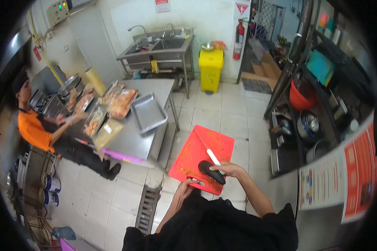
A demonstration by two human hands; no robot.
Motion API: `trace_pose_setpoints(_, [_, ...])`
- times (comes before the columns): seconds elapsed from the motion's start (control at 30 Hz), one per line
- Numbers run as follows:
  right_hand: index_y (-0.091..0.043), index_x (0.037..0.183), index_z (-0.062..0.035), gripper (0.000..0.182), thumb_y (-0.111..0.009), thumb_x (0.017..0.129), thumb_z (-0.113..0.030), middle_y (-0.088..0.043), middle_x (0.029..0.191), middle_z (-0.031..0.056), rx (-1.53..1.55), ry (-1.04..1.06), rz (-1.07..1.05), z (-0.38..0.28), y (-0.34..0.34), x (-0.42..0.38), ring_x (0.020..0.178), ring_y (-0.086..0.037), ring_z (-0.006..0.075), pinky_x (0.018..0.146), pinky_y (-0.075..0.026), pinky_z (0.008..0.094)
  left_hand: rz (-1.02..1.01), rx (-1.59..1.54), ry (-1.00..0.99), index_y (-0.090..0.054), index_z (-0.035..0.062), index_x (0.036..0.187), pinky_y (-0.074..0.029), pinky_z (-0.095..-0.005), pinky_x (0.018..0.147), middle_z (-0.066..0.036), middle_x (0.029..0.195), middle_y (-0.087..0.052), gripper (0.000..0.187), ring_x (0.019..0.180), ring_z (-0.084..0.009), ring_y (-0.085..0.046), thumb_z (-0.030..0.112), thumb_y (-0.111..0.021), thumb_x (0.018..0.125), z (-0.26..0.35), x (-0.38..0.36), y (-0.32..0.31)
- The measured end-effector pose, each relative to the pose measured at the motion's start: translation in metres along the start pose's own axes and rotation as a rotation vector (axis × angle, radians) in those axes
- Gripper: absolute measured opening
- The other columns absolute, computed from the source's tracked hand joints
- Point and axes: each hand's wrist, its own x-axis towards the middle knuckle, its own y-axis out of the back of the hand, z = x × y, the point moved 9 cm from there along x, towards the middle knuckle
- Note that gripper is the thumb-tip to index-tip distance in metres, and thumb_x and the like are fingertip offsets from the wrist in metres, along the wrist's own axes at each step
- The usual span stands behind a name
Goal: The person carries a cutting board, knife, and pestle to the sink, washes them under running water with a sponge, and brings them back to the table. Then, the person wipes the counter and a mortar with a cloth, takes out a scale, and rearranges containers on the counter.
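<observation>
A red cutting board (pixel 188 154), smeared with food residue, is held out in front of my body. My left hand (pixel 188 188) grips it through the handle slot at its near edge. On the board lie a knife with a white handle (pixel 214 157) and a dark, rounded object (pixel 206 168), possibly a stone pestle. My right hand (pixel 231 169) is closed over the near part of both, its thumb on the dark object, at the board's right edge.
At left, a co-worker in an orange shirt (pixel 33 129) stands by a steel table (pixel 163 90) bearing meat trays and an empty metal tray (pixel 148 113). A yellow bin (pixel 210 71) and sink (pixel 167 44) stand ahead. Shelves (pixel 318 88) line the right; a floor drain (pixel 148 209) lies at lower left.
</observation>
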Motion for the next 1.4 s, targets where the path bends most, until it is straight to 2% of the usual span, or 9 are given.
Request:
trace_pose_setpoints(0.2, [-0.053, 0.093, -0.0045, 0.045, -0.065, 0.071, -0.041, -0.049, 0.077, -0.0001, -0.009, -0.004, 0.059, -0.131, 0.155, 0.093, 0.069, -0.047, 0.0081, 0.055, -0.037, 0.0229, -0.097, 0.01, 0.114, -0.036, 0.0008, 0.117, -0.04, -0.0364, 0.084, -0.01, 0.109, -0.047, 0.051, 0.091, -0.0227, -0.054, 0.002, -0.052, 0.069, 0.07, 0.208, -0.08])
trace_pose_setpoints(0.33, [-0.055, 0.086, -0.0054, 0.041, -0.065, 0.071, -0.042, -0.046, 0.07, -0.0027, -0.096, 0.068, 0.072, -0.198, 0.252, 0.19, 0.061, -0.042, 0.0073, 0.052, -0.032, 0.022, -0.138, 0.052, -0.041, -0.036, 0.0027, 0.118, -0.04, -0.0354, 0.085, -0.009, 0.107, -0.049, 0.051, 0.093, -0.0207, -0.051, 0.003, -0.053, 0.07, 0.146, 0.324, -0.138])
trace_pose_setpoints(0.43, [-0.055, 0.08, -0.0063, 0.039, -0.066, 0.069, -0.042, -0.044, 0.066, -0.0031, -0.091, 0.082, 0.013, -0.275, 0.301, 0.238, 0.059, -0.04, 0.0065, 0.049, -0.028, 0.0225, -0.155, 0.055, 0.018, -0.036, 0.0037, 0.119, -0.04, -0.035, 0.083, -0.008, 0.106, -0.049, 0.051, 0.092, -0.0203, -0.052, 0.004, -0.053, 0.071, 0.177, 0.418, -0.143])
trace_pose_setpoints(0.67, [-0.057, 0.081, -0.0068, 0.037, -0.067, 0.069, -0.041, -0.05, 0.065, -0.0032, -0.164, 0.047, -0.09, -0.43, 0.389, 0.381, 0.057, -0.044, 0.006, 0.049, -0.034, 0.0205, -0.006, -0.088, -0.172, -0.042, -0.0015, 0.11, -0.04, -0.0374, 0.087, -0.01, 0.11, -0.048, 0.04, 0.092, -0.0258, -0.054, 0.001, -0.049, 0.071, 0.3, 0.57, -0.169])
trace_pose_setpoints(0.73, [-0.057, 0.08, -0.007, 0.037, -0.067, 0.069, -0.04, -0.05, 0.065, -0.0037, -0.213, 0.065, -0.133, -0.473, 0.407, 0.433, 0.057, -0.045, 0.0059, 0.049, -0.034, 0.0204, 0.064, -0.068, -0.227, -0.043, 0.0023, 0.108, -0.04, -0.0326, 0.081, -0.006, 0.098, -0.051, 0.038, 0.088, -0.021, -0.053, 0.006, -0.053, 0.071, 0.346, 0.601, -0.187])
trace_pose_setpoints(0.9, [-0.055, 0.071, -0.0068, 0.039, -0.067, 0.067, -0.044, -0.048, 0.063, -0.0012, -0.281, 0.027, -0.237, -0.581, 0.437, 0.569, 0.058, -0.045, 0.0078, 0.048, -0.032, 0.0235, 0.082, 0.005, -0.38, -0.047, 0.0036, 0.1, -0.04, -0.0319, 0.08, -0.006, 0.087, -0.055, 0.03, 0.083, -0.0182, -0.053, 0.006, -0.053, 0.071, 0.47, 0.713, -0.175])
trace_pose_setpoints(1.07, [-0.056, 0.092, -0.004, 0.044, -0.066, 0.071, -0.04, -0.055, 0.077, 0.0015, -0.307, -0.008, -0.213, -0.715, 0.458, 0.703, 0.061, -0.052, 0.0106, 0.048, -0.038, 0.0242, 0.113, 0.043, -0.379, -0.049, 0.0049, 0.1, -0.04, -0.0357, 0.083, -0.006, 0.09, -0.057, 0.028, 0.086, -0.0179, -0.055, 0.009, -0.052, 0.073, 0.603, 0.85, -0.134])
trace_pose_setpoints(1.2, [-0.053, 0.101, -0.004, 0.043, -0.065, 0.073, -0.035, -0.06, 0.086, 0.0071, -0.198, -0.079, -0.319, -0.783, 0.485, 0.808, 0.074, -0.059, 0.0151, 0.063, -0.048, 0.0274, 0.103, -0.017, -0.388, -0.05, 0.0052, 0.098, -0.042, -0.0356, 0.08, -0.006, 0.093, -0.057, 0.025, 0.083, -0.0185, -0.057, 0.009, -0.052, 0.073, 0.683, 0.946, -0.123])
trace_pose_setpoints(1.4, [-0.048, 0.105, -0.0024, 0.041, -0.059, 0.078, -0.031, -0.06, 0.086, 0.0093, -0.234, -0.23, -0.426, -0.865, 0.52, 0.931, 0.074, -0.059, 0.0169, 0.066, -0.05, 0.029, 0.151, -0.064, -0.317, -0.051, 0.004, 0.093, -0.044, -0.0342, 0.077, -0.008, 0.092, -0.058, 0.019, 0.082, -0.0207, -0.057, 0.007, -0.049, 0.074, 0.758, 1.096, -0.08])
